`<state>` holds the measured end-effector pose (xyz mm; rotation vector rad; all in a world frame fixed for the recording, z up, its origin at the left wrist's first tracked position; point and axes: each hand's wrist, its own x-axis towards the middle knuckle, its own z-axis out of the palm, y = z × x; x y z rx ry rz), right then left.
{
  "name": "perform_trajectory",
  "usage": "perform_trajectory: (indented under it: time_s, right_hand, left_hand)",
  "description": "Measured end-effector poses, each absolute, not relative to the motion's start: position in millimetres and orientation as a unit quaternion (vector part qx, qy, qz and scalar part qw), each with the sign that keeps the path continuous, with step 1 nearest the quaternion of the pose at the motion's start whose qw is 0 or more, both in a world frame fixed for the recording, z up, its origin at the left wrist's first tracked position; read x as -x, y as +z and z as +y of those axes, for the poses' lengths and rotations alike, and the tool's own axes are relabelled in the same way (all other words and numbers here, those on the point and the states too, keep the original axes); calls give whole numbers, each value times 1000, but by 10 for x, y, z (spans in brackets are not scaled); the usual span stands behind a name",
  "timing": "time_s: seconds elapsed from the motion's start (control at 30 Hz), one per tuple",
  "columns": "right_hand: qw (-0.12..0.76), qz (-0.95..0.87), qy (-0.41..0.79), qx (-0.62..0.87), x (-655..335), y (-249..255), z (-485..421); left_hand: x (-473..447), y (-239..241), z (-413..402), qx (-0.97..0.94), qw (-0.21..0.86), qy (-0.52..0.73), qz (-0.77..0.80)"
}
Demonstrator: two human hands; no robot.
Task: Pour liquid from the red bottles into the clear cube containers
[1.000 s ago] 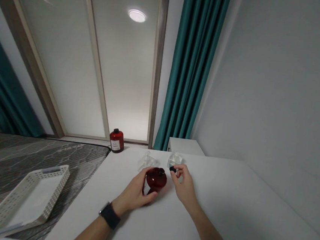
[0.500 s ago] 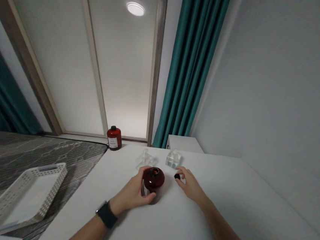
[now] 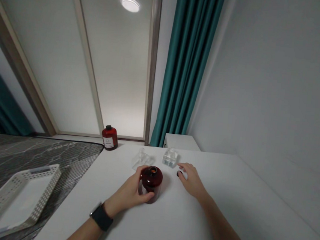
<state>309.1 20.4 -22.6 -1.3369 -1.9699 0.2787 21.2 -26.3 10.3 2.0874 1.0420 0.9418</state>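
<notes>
A dark red-brown glass bottle [image 3: 152,179] stands on the white table with its mouth uncapped. My left hand [image 3: 132,191] is wrapped round its left side, thumb across the front. To the right, my right hand [image 3: 190,180] hovers low over the table, thumb and fingers apart. A small black cap [image 3: 179,173] shows at its thumb tip, partly hidden by the thumb. Just beyond the fingers sits a clear square glass bottle [image 3: 170,157]. Another clear piece of glass or plastic [image 3: 142,159] lies behind the red bottle.
A second red bottle [image 3: 109,137] with a white label and black cap stands at the table's far left corner. A white perforated basket [image 3: 43,195] lies left of the table on a grey surface. Behind the table are a white cabinet [image 3: 181,141] and a teal curtain [image 3: 186,62].
The fingers of my right hand have spread away from the black cap, which was between them before. My left hand keeps its hold on the bottle. The view has shifted slightly.
</notes>
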Motion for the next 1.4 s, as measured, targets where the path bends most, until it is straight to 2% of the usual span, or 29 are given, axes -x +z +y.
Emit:
perform_trajectory:
  time_s: [0.1, 0.2, 0.3, 0.73, 0.9, 1.03, 1.2, 1.4]
  right_hand:
    - [381, -776, 123, 488, -2893, -131, 42]
    - [444, -761, 237, 410, -2618, -110, -146]
    - [466, -755, 293, 357, -2380, -127, -264]
    - [490, -709, 324, 389, -2209, -192, -261]
    - [506, -695, 302, 412, -2283, -183, -235]
    - [506, -691, 295, 423, -2403, -179, -210]
    - [500, -691, 296, 429, -2479, -181, -204]
    - [485, -699, 299, 433, -2473, -155, -230]
  left_hand:
    - [-213, 117, -255, -789, 315, 359, 387]
    - [-213, 129, -248, -790, 319, 367, 374]
    - [-220, 140, -250, -788, 328, 378, 358]
    - [-229, 105, -217, -785, 322, 396, 350]
    - [-124, 123, -201, -839, 246, 354, 331]
    - [-26, 147, -170, -858, 127, 336, 368]
    - [-32, 91, -139, -878, -2, 254, 405]
    - [-55, -69, -96, -857, -57, 213, 466]
